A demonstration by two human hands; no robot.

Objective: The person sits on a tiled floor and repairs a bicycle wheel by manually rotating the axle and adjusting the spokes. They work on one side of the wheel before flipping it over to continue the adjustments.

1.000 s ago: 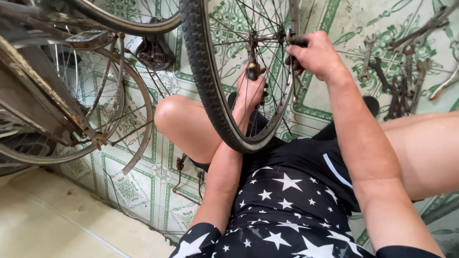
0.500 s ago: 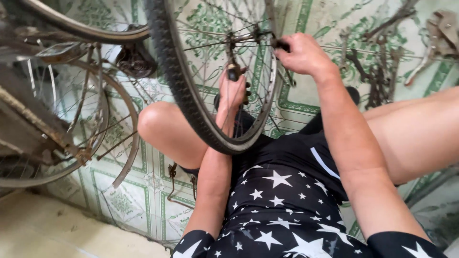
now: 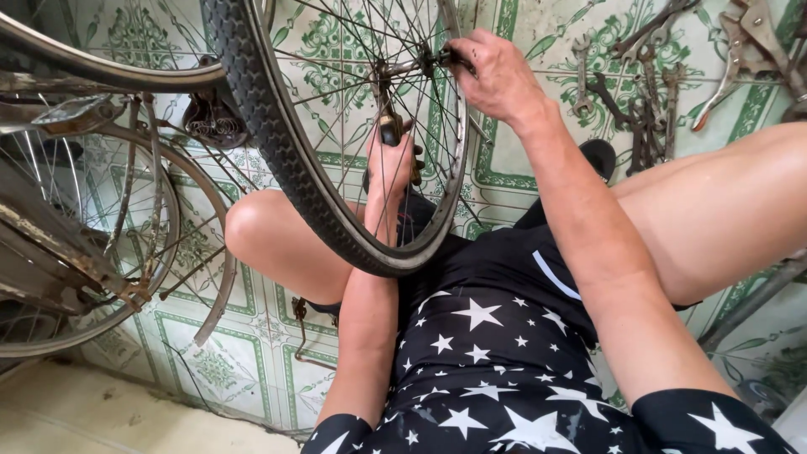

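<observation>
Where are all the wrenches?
In the head view the wrenches lie in a heap on the green patterned floor tiles at the upper right, just beyond the right hand and beside the pliers.

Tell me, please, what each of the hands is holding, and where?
Left hand grips a tool's handle behind the bicycle wheel's spokes; right hand pinches the hub axle end.
</observation>
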